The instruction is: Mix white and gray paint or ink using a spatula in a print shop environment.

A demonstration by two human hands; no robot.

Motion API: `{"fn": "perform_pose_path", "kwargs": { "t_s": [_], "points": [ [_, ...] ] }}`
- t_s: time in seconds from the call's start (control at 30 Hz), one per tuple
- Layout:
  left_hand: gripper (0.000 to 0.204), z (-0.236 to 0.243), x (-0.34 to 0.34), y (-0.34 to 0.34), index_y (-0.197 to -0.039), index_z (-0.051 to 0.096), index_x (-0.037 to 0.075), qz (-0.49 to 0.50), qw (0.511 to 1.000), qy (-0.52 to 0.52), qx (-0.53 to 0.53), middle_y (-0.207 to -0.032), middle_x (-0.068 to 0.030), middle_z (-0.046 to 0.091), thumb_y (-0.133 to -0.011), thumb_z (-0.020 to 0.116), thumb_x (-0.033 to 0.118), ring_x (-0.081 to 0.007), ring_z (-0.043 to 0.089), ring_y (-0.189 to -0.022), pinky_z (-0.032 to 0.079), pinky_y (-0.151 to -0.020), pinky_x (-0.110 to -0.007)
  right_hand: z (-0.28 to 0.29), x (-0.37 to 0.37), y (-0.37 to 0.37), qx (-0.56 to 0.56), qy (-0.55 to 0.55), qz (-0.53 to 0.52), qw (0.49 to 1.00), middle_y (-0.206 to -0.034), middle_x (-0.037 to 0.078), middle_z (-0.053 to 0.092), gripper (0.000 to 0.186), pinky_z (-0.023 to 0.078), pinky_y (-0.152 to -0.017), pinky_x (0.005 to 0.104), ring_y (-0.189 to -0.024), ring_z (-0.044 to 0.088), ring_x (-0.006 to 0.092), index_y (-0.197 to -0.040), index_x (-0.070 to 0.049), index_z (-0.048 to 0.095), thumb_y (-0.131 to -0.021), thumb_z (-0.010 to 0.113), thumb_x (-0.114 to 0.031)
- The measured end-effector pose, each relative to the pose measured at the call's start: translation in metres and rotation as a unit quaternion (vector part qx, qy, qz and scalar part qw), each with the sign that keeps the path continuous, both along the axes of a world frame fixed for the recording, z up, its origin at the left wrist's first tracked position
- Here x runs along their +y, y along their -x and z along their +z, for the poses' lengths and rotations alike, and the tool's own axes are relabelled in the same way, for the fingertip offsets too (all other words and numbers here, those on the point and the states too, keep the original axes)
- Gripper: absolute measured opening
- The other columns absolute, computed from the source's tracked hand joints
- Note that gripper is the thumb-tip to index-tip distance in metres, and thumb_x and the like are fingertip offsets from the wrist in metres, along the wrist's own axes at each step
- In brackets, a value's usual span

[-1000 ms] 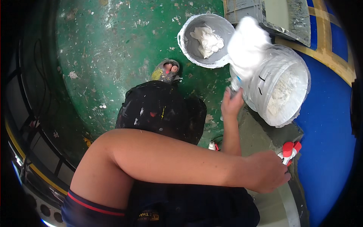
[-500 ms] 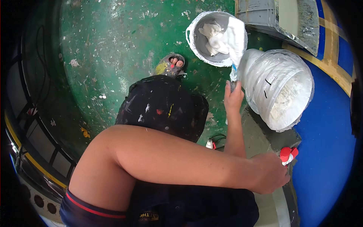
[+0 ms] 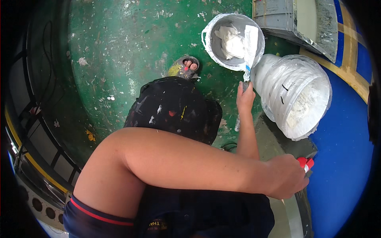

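Note:
My left hand [image 3: 287, 177] reaches across to the right, its fingers closed around a small red-and-white object [image 3: 305, 163] whose kind I cannot make out. Beyond the left forearm, my right hand [image 3: 246, 99] grips the handle of a spatula [image 3: 250, 45]. The spatula's long blade is coated white and tilts over the near right rim of a white bucket [image 3: 205, 36]. Inside the bucket lies a thick white paste [image 3: 231, 41] in a heap. My left arm covers part of the right forearm.
Right of the bucket, a plastic-lined tub [image 3: 274, 85] lies tilted, white powder [image 3: 303, 106] in its mouth. A grey crate [image 3: 274, 16] stands at the far right beside a blue surface [image 3: 341, 158]. My knee in black cloth [image 3: 166, 107] and my foot [image 3: 184, 68] rest over the stained green floor [image 3: 119, 51].
The spatula blade has turned and looks narrower, showing more of the paste. My left hand has shifted slightly, covering more of the red-and-white object. The whole view has moved a little.

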State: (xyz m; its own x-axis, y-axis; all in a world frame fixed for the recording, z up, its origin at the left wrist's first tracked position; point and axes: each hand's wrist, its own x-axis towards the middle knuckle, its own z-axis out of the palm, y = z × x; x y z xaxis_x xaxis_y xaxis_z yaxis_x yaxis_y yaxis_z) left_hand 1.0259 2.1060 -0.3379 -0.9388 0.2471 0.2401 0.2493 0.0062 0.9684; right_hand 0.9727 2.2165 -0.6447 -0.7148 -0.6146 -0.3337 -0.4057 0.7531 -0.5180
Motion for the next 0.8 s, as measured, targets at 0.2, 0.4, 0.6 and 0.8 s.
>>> {"fn": "perform_pose_path", "kwargs": {
  "t_s": [0.2,0.4,0.6,0.8],
  "points": [
    [0.018,0.0,0.008,-0.001,-0.095,0.062,-0.001,0.007,1.0,0.026,0.006,-0.078,-0.0117,0.067,-0.093,0.058,0.017,-0.031,0.07,-0.072,0.052,-0.057,-0.044,0.033,-0.008,0.0,-0.042,0.035,-0.017,0.998,-0.083,0.024,0.069,0.029,0.051,-0.068,0.0501,-0.075,0.068,0.0453,-0.111,0.002,0.056,-0.1,0.065,-0.024],
    [0.018,-0.004,0.01,-0.003,-0.095,0.061,-0.002,0.024,0.999,0.02,0.014,-0.074,-0.0131,0.066,-0.093,0.057,0.015,-0.033,0.07,-0.07,0.052,-0.057,-0.045,0.053,-0.015,0.0,-0.035,0.135,-0.06,0.988,-0.087,0.025,0.07,0.036,0.052,-0.07,0.049,-0.078,0.069,0.0442,-0.112,0.005,0.059,-0.099,0.066,-0.027],
    [0.017,-0.005,0.006,0.002,-0.096,0.062,-0.002,0.022,1.0,0.008,-0.004,-0.074,-0.0129,0.066,-0.092,0.058,0.015,-0.0328,0.07,-0.071,0.052,-0.058,-0.046,-0.01,0.005,0.004,0.011,-0.004,-0.029,1.0,-0.087,0.027,0.069,0.032,0.052,-0.072,0.0492,-0.081,0.068,0.0477,-0.107,0.003,0.055,-0.1,0.064,-0.028],
    [0.019,-0.002,0.004,0.0,-0.097,0.063,-0.001,0.004,1.0,0.003,-0.014,-0.075,-0.013,0.067,-0.092,0.059,0.017,-0.0322,0.07,-0.071,0.052,-0.058,-0.046,0.016,-0.004,0.009,-0.08,0.016,-0.012,0.997,-0.083,0.024,0.069,0.026,0.05,-0.062,0.0457,-0.07,0.068,0.0394,-0.105,0.002,0.054,-0.101,0.064,-0.022]
  ]
}}
